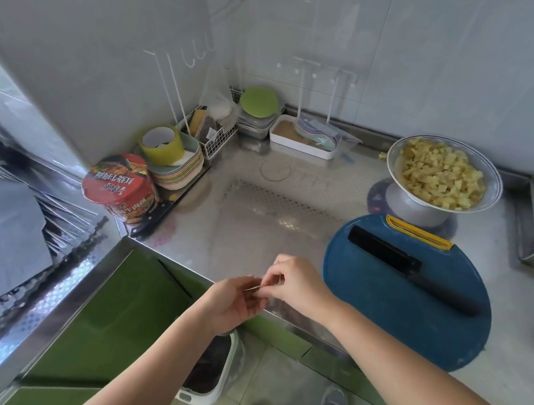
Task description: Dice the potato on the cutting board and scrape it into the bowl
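The steel counter (255,221) looks slick, so a nudge from my right forearm could slide the blue cutting board (413,328), which lies near the front edge. The board is bare of potato. All the diced potato (439,174) sits heaped in the bowl (494,188) behind it, perched on a narrow foot, and I judge a careless reach could tip it. The black knife (414,271) lies loose on the board and would go with it.

My right hand (294,286) pinches a thin pale sliver (252,289) at the fingertips of my left hand (233,301). Whether the left also grips it I cannot tell. Both hover past the counter edge, so the sliver might miss the bin (191,397) below. 1 stray cube (382,155) beside the bowl could get forgotten.
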{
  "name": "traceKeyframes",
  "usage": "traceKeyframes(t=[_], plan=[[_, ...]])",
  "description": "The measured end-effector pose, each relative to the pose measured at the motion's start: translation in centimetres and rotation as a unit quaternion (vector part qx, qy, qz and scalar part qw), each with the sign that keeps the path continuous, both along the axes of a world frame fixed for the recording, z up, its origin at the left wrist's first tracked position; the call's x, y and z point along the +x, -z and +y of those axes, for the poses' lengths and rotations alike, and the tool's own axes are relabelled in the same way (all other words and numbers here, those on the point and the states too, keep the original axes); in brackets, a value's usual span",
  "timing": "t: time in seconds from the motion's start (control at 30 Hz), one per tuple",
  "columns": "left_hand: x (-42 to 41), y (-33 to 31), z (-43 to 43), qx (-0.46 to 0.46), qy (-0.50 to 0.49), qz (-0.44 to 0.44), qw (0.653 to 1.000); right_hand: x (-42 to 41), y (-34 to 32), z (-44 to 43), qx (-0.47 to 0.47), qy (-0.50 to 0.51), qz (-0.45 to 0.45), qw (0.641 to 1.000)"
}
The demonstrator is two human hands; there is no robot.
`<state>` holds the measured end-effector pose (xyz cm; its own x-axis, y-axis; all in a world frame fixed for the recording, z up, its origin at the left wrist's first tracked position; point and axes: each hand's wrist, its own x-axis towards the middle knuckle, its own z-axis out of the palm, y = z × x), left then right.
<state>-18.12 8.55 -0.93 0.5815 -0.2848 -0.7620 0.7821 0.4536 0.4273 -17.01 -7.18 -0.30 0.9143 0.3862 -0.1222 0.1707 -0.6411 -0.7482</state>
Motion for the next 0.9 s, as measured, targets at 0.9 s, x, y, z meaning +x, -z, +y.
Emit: traceKeyframes(t=[0.9], plan=[[-5.8,9.6,11.9,0.535,0.215,-0.018,0.817,-4.3,3.8,-4.6,-0.188,0.066,0.084,0.976]])
